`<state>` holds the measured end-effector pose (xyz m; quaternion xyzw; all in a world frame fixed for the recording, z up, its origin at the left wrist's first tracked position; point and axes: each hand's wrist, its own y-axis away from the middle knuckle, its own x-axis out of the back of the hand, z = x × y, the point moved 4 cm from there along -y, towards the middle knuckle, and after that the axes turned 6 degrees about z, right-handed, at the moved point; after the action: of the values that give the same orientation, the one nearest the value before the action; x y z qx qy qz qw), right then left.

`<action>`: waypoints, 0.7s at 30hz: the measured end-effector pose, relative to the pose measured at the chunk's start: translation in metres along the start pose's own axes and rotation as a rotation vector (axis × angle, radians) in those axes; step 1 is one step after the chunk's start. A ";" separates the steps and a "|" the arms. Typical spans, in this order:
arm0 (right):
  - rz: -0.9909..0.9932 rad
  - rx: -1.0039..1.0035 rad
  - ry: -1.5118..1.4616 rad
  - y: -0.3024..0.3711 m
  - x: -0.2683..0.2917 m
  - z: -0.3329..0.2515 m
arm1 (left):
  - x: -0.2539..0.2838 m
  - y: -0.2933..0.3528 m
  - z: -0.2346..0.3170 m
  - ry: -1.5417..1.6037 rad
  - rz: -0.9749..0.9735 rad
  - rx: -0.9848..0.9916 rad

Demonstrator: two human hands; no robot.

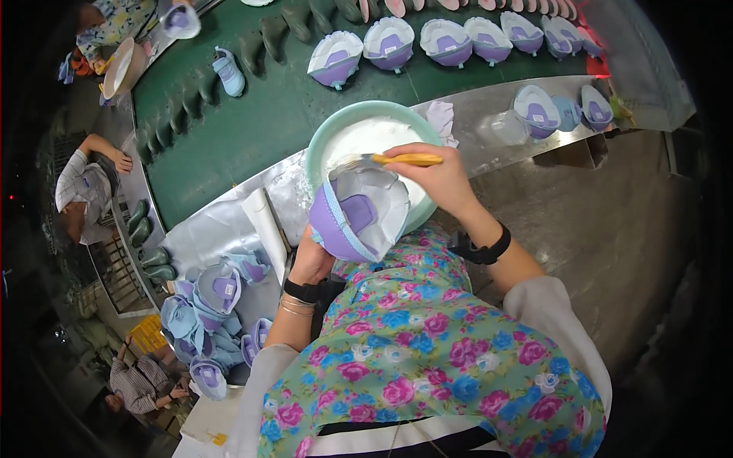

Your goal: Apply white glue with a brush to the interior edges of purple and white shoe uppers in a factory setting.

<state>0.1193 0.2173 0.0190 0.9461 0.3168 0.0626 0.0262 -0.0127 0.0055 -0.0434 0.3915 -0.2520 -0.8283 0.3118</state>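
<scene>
My left hand (311, 258) grips a purple and light blue shoe upper (340, 233) from below, its pale inside turned up. In my right hand (437, 179) is a brush (412, 159) with a yellow handle, its bristle end at the upper's far rim. Behind and partly under the upper stands a mint-green basin (324, 126) holding white stuff (374, 136). Whether the bristles touch the upper I cannot tell.
Shoe uppers (336, 59) and dark green shoe lasts (273, 34) line the green belt (229, 137). More uppers (217, 290) are heaped at my left. A white cloth (441, 120) lies beside the basin. Other people (85, 187) work at the left.
</scene>
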 end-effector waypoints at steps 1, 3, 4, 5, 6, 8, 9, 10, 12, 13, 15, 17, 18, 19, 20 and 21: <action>0.002 0.004 -0.006 0.002 0.007 0.003 | -0.004 0.001 0.002 0.023 -0.005 -0.004; 0.079 -0.107 0.165 0.008 0.023 0.012 | -0.003 -0.003 0.004 -0.009 0.017 -0.049; 0.153 -0.046 0.193 0.012 0.025 0.016 | -0.004 -0.006 0.004 -0.035 0.040 -0.090; 0.156 -0.045 0.193 0.017 0.025 0.018 | -0.005 -0.007 0.005 -0.037 0.037 -0.089; 0.146 -0.074 0.196 0.022 0.024 0.019 | -0.008 -0.009 0.009 0.010 0.027 -0.129; 0.102 -0.152 0.160 0.029 0.021 0.019 | -0.018 -0.010 0.016 0.065 -0.023 -0.205; 0.097 -0.151 0.157 0.029 0.022 0.013 | -0.023 -0.010 0.018 0.066 -0.019 -0.208; 0.058 -0.272 0.024 0.029 0.022 0.009 | -0.026 -0.011 0.023 -0.041 0.034 -0.301; 0.018 -0.393 -0.111 0.030 0.028 -0.008 | -0.024 -0.012 0.029 -0.204 0.083 -0.448; -0.009 -0.387 -0.184 0.032 0.031 -0.020 | -0.026 -0.011 0.030 -0.204 0.087 -0.447; -0.041 -0.384 -0.259 0.035 0.036 -0.034 | -0.035 -0.007 0.038 -0.292 0.133 -0.522; -0.140 -0.360 -0.271 0.036 0.036 -0.041 | -0.044 -0.003 0.039 -0.197 0.119 -0.508; -0.147 -0.360 -0.273 0.034 0.038 -0.037 | -0.049 -0.001 0.039 -0.130 0.128 -0.460; -0.127 -0.338 -0.232 0.028 0.040 -0.030 | -0.051 -0.001 0.037 -0.062 0.138 -0.412; -0.107 -0.316 -0.192 0.023 0.043 -0.023 | -0.053 0.000 0.035 -0.060 0.145 -0.417; -0.119 -0.315 -0.196 0.019 0.045 -0.018 | -0.055 0.001 0.033 -0.019 0.159 -0.415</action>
<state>0.1631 0.2295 0.0432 0.9114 0.3544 0.0172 0.2084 -0.0113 0.0493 0.0029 0.2900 -0.1089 -0.8389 0.4475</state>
